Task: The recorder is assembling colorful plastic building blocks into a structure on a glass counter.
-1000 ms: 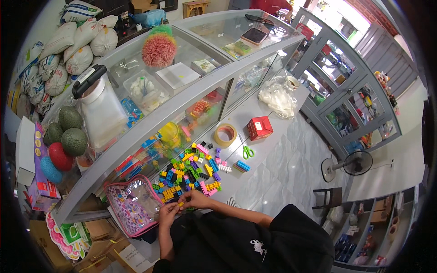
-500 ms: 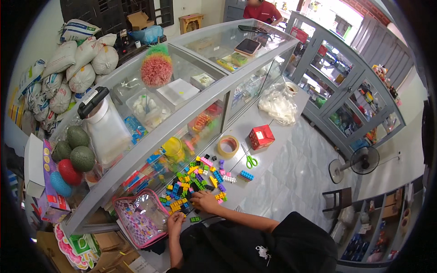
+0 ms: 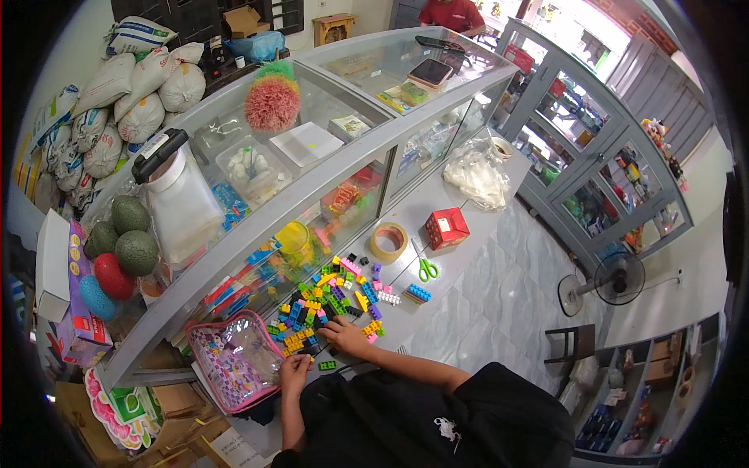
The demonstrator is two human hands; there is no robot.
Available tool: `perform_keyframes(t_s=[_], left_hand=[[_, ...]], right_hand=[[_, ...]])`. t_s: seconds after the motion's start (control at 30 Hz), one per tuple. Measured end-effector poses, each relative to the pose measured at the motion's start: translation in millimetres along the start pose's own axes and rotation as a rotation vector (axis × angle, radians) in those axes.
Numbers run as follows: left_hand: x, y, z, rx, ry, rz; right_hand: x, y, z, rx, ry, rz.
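A loose pile of coloured toy building bricks [image 3: 314,298] lies on the grey table. My right hand [image 3: 346,337] rests at the pile's near edge, its fingers a little apart and touching bricks, with nothing visible held. My left hand [image 3: 294,374] is lower and to the left, beside the pink-edged clear pouch [image 3: 239,360]. Its fingers are pinched on a small yellow brick that mostly hides behind them. A green brick [image 3: 328,365] lies alone between my hands, nearest to me. On the pile's right are a white brick [image 3: 388,298] and a blue brick block [image 3: 417,293].
Behind the pile stands a glass display counter [image 3: 328,168]. Tape [image 3: 388,242], green scissors [image 3: 427,270], a red box [image 3: 447,228] and a plastic bag [image 3: 477,175] lie farther along the table. A fan [image 3: 620,278] stands right. Someone in red [image 3: 452,14] is at the back.
My right hand has shifted slightly up and left, farther into the bricks. My left hand stays beside the pouch, still pinched. The view has tilted slightly.
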State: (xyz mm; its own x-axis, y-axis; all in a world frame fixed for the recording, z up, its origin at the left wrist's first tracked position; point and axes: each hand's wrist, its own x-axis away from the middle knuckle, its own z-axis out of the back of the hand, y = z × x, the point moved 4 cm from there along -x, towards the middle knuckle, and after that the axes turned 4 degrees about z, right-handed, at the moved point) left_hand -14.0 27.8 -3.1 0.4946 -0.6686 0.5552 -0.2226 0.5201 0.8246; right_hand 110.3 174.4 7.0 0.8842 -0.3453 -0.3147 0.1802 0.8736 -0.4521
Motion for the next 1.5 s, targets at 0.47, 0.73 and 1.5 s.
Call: perform_keyframes(t_s=[0.47, 0.73, 1.5], left_hand=[[10.2, -2.0, -7.3, -0.062, -0.041, 0.053], [-9.0, -18.1, -15.5, -0.059, -0.119, -0.077], [31.6, 24.9, 19.7, -0.47, 0.651, -0.229]], right_hand=[[17.0, -11.8, -2.5, 0.102, 0.007, 0.078], [-2.8, -4.6, 1.7, 0.04, 0.052, 0.026], [-101.0, 6.9, -2.2, 0.139, -0.101, 0.02]])
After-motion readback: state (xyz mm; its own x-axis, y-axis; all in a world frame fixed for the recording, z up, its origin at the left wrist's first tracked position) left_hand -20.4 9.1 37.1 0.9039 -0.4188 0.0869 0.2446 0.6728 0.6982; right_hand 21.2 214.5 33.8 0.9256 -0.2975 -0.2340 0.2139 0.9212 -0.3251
